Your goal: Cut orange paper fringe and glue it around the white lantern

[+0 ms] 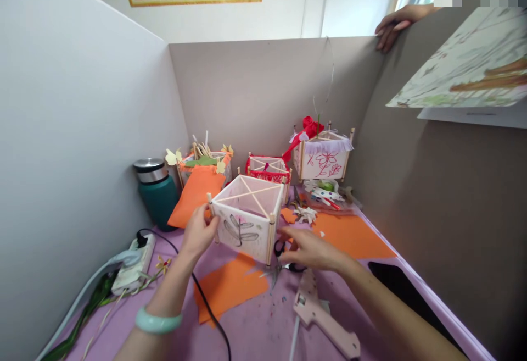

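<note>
A white paper lantern (246,235) with a wooden-stick frame and a drawn dragonfly stands at the middle of the table. The fingers and thumb of my left hand (201,232) are closed on its left corner post. At its right side, my right hand (308,248) has the fingers apart, close to the lantern's right edge and above the scissors (297,267); whether a fingertip touches either is unclear. The scissors' blades point toward a cut orange sheet (230,287), which lies in front of the lantern. A pink glue gun (325,317) rests below my right hand.
Behind are a red-trimmed lantern (267,173), a lilac-fringed lantern (325,160), and an orange-covered one (201,190). A green bottle (156,196) and power strip (134,267) stand left; a black cable (201,289) crosses the table. Another person's hand (401,25) rests on the right partition.
</note>
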A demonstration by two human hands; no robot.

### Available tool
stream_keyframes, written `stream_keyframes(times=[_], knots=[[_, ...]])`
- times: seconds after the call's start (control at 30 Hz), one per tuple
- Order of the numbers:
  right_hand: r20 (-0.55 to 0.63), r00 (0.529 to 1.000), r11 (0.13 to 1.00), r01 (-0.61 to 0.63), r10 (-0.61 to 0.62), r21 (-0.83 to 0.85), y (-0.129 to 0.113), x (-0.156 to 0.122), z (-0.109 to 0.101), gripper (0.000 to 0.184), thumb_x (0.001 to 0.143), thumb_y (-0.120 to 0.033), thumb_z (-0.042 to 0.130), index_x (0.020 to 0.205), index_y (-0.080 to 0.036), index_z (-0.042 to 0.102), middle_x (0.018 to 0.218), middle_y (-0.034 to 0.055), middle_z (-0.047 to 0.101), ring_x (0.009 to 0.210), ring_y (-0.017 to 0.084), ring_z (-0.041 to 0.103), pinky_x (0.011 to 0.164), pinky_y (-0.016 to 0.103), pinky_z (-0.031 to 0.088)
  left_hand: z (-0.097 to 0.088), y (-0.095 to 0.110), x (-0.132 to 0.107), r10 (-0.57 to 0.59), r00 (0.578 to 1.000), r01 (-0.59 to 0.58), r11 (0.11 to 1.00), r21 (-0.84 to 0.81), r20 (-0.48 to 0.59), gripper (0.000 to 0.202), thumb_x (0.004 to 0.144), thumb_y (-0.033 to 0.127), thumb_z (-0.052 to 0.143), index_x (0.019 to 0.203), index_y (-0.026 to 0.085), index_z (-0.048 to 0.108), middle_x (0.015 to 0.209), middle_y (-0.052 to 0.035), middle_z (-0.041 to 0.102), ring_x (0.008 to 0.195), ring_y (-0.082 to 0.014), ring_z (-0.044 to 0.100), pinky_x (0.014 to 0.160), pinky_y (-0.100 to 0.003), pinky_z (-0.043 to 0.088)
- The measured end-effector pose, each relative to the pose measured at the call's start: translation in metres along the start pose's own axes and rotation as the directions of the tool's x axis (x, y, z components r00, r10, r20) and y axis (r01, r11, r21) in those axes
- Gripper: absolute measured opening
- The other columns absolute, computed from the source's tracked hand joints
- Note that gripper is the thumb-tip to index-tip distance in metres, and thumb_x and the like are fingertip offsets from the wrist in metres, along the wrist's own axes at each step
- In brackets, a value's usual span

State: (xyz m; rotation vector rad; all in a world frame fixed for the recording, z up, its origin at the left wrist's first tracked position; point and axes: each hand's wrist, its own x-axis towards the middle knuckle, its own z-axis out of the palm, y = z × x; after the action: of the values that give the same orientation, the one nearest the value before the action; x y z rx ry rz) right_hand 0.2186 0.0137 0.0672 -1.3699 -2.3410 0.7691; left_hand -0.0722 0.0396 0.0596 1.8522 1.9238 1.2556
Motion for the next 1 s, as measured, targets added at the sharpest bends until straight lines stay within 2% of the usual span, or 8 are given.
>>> stream_keyframes(times=[0.03, 0.1, 0.27, 0.4, 0.6, 0.73, 0.87, 1.0], knots=[[-0.004, 1.000, 0.998, -0.023, 0.023, -0.051, -0.008, -0.002, 0.005, 0.048, 0.073, -0.042, 0.070, 0.115, -0.020, 0.061, 0.106, 0.0075, 0.071, 0.082, 0.021, 0.068, 0.061, 0.023, 0.046, 0.003, -0.002, 0.004, -0.017, 0.997, 0.017, 1.000, 0.005, 0.080, 0.027, 0.078, 0.031, 0.051, 0.100, 0.017, 0.060, 0.085, -0.0053, 0.068, 0.069, -0.0183, 0.066, 0.065, -0.029, 0.051], [-0.087, 0.992, 0.977, -0.111, 0.096, -0.184, -0.021, 0.000, 0.015, 0.045, 0.075, -0.048, 0.067, 0.109, -0.019, 0.063, 0.096, 0.0103, 0.073, 0.085, 0.026, 0.068, 0.062, 0.025, 0.045, 0.007, -0.002, 0.008, -0.047, 0.991, 0.047, 0.999, 0.007, 0.124, 0.021, 0.079, 0.032, 0.050, 0.091, 0.018, 0.060, 0.077, -0.0037, 0.069, 0.069, -0.0189, 0.066, 0.064, -0.028, 0.050], [-0.224, 0.964, 0.908, -0.220, 0.146, -0.356, -0.037, 0.015, 0.022, 0.025, 0.086, -0.034, 0.053, 0.097, -0.015, 0.067, 0.090, 0.0151, 0.073, 0.086, 0.028, 0.068, 0.067, 0.028, 0.044, 0.006, 0.004, 0.004, -0.035, 0.999, 0.034, 0.999, 0.033, 0.025, 0.018, 0.081, 0.035, 0.048, 0.082, 0.020, 0.059, 0.070, -0.0021, 0.068, 0.072, -0.0203, 0.067, 0.066, -0.029, 0.047], [-0.296, 0.938, 0.893, -0.282, 0.179, -0.352, -0.027, 0.029, 0.009, 0.029, 0.090, -0.029, 0.045, 0.099, -0.011, 0.066, 0.092, 0.0182, 0.072, 0.087, 0.028, 0.067, 0.069, 0.030, 0.043, 0.007, 0.012, 0.000, -0.005, 1.000, 0.006, 1.000, 0.021, -0.006, 0.022, 0.083, 0.036, 0.048, 0.085, 0.020, 0.062, 0.070, -0.0024, 0.069, 0.070, -0.0200, 0.067, 0.066, -0.029, 0.047], [-0.309, 0.920, 0.889, -0.338, 0.242, -0.309, 0.006, 0.029, 0.004, 0.025, 0.085, -0.034, 0.055, 0.100, -0.018, 0.068, 0.092, 0.0117, 0.073, 0.088, 0.025, 0.066, 0.069, 0.027, 0.043, 0.017, 0.009, -0.007, 0.012, 0.985, -0.034, 0.992, 0.125, 0.170, 0.029, 0.081, 0.034, 0.051, 0.102, 0.018, 0.065, 0.093, -0.0061, 0.073, 0.073, -0.0190, 0.067, 0.070, -0.029, 0.047], [-0.314, 0.911, 0.893, -0.356, 0.266, -0.276, 0.025, -0.001, -0.002, 0.028, 0.086, -0.037, 0.054, 0.104, -0.022, 0.068, 0.094, 0.0084, 0.073, 0.086, 0.024, 0.066, 0.068, 0.027, 0.041, 0.011, 0.002, -0.015, -0.016, 0.962, -0.068, 0.953, 0.295, 0.273, 0.030, 0.082, 0.038, 0.049, 0.096, 0.020, 0.067, 0.093, -0.0077, 0.073, 0.080, -0.0225, 0.067, 0.069, -0.030, 0.044], [-0.192, 0.957, 0.928, -0.264, 0.217, -0.265, 0.037, -0.057, -0.005, 0.024, 0.088, -0.031, 0.049, 0.081, -0.023, 0.070, 0.083, 0.0048, 0.072, 0.077, 0.020, 0.064, 0.064, 0.026, 0.038, -0.002, -0.005, -0.036, -0.046, 0.907, -0.163, 0.879, 0.449, 0.419, 0.026, 0.083, 0.037, 0.047, 0.080, 0.023, 0.069, 0.084, -0.0077, 0.074, 0.083, -0.0257, 0.067, 0.065, -0.030, 0.041], [-0.059, 0.954, 0.936, -0.301, 0.295, -0.180, 0.031, -0.114, 0.018, 0.017, 0.082, -0.037, 0.058, 0.076, -0.024, 0.066, 0.073, 0.0033, 0.069, 0.065, 0.017, 0.060, 0.056, 0.025, 0.037, -0.014, -0.002, -0.068, -0.087, 0.880, -0.171, 0.858, 0.484, 0.466, 0.026, 0.085, 0.034, 0.045, 0.079, 0.024, 0.069, 0.082, -0.0067, 0.074, 0.080, -0.0259, 0.067, 0.061, -0.030, 0.037]])
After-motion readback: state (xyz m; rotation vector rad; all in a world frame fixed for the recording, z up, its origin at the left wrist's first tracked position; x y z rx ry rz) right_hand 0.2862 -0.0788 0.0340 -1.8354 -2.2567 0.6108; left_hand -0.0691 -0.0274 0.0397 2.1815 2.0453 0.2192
